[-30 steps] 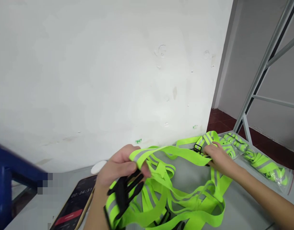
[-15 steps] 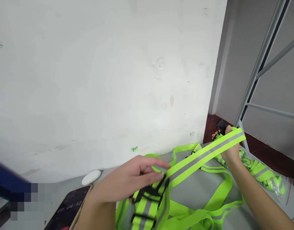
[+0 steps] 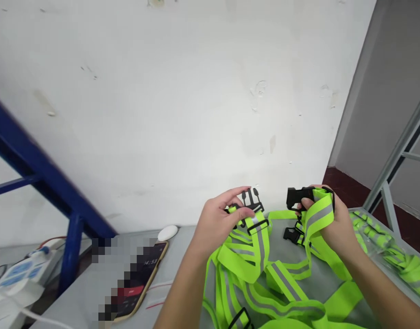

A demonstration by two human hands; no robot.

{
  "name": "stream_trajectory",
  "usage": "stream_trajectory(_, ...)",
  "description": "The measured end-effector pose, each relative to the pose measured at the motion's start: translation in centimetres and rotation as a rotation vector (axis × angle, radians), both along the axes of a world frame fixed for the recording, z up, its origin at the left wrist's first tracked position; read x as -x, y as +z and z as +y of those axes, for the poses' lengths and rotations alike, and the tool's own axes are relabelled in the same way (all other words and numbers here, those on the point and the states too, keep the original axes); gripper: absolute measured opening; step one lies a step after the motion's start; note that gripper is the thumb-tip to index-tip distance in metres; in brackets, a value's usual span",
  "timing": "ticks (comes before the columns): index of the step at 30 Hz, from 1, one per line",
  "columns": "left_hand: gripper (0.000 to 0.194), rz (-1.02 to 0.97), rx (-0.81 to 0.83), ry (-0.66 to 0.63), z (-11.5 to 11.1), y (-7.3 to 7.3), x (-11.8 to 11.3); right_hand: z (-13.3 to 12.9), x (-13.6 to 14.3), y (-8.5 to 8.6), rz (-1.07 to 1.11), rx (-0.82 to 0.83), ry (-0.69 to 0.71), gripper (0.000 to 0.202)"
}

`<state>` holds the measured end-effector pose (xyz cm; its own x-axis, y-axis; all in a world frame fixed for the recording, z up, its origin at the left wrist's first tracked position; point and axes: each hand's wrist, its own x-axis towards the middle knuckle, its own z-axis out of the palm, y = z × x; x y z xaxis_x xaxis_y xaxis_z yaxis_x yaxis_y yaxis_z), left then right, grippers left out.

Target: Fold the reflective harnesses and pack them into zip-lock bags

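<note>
My left hand is closed on the pronged half of a black side-release buckle, its prongs pointing up. A black slider sits on the lime-yellow reflective strap below it. Across a gap, my right hand grips the socket half of a buckle and a loop of strap with a grey stripe. Both hands are raised over a heap of tangled reflective straps. Another black buckle hangs or lies just under my right hand; which, I cannot tell.
A phone and a white round object lie on the grey tabletop at left. Bagged reflective straps lie at right. A blue metal frame and power strip stand far left; a white wall rises behind.
The strap stretched between my hands is now slack. My left hand has lifted the pronged buckle half, and my right hand has turned the socket half towards it. The view has swung left.
</note>
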<state>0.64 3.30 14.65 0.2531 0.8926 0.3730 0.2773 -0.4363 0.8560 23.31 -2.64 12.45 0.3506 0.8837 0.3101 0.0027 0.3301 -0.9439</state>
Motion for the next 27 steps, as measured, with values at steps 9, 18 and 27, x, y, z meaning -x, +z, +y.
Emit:
stream_trajectory(9, 0.036, 0.243, -0.197, -0.141, -0.2, -0.7, 0.2, 0.5, 0.9, 1.3, -0.193, 0.070, 0.113, 0.033)
stream_trajectory(18, 0.032, 0.177, -0.165, -0.077, -0.2, -3.2, -3.7, 2.3, 1.5, -0.7, 0.031, 0.338, 0.566, 0.027)
stream_trajectory(27, 0.036, 0.312, -0.899, 0.148, 0.6, -5.5, -5.1, 4.2, 1.5, -1.3, 0.293, 0.360, 0.188, 0.035)
